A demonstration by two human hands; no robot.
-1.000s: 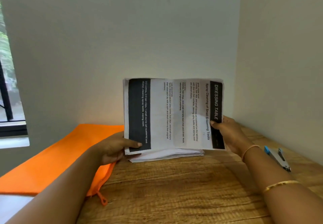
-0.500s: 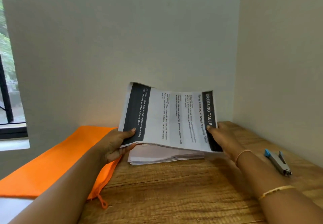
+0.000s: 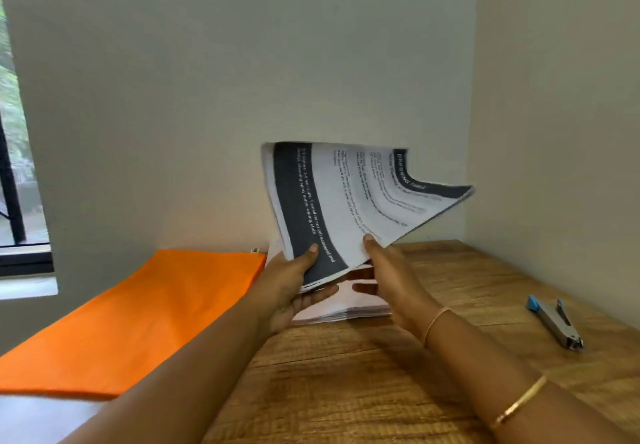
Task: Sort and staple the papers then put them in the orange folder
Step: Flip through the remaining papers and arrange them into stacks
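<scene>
Nearest the camera, two bare forearms reached in over the front edge of the wooden bench (image 3: 346, 391). The right one wore a gold bangle (image 3: 519, 405) and a thin band (image 3: 434, 325) at the wrist.

The left hand (image 3: 291, 284) held a few printed sheets (image 3: 346, 208) by their near corner. Its grip was closed on them, with the thumb (image 3: 311, 249) pressed on the dark band on top and the fingers curled underneath. The right hand (image 3: 391, 280) was just beside it, and its grip was wide. Only the thumb tip touched the sheets' lower edge, while the fingers (image 3: 363, 286) stretched out straight below, apart from the paper.

The sheets stood tilted up above the bench, clear of what lay under them. Their far right corner curled over toward the right wall. A dark band ran along each end with lines of small text between, and the heading was too blurred and bent to read surely.

Directly beneath both hands a stack of papers (image 3: 346, 308) lay flat near the middle of the bench. A metal stapler (image 3: 554, 322) with a blue end lay well apart from the stack, toward the bench's right edge.

The orange folder (image 3: 138, 312) lay flat along the left edge, reaching back to the far left corner. Its zip pull (image 3: 255, 250) showed there, just beside the held sheets.

Behind the bench stood pale walls, with a window (image 3: 17, 166) at the far left.
</scene>
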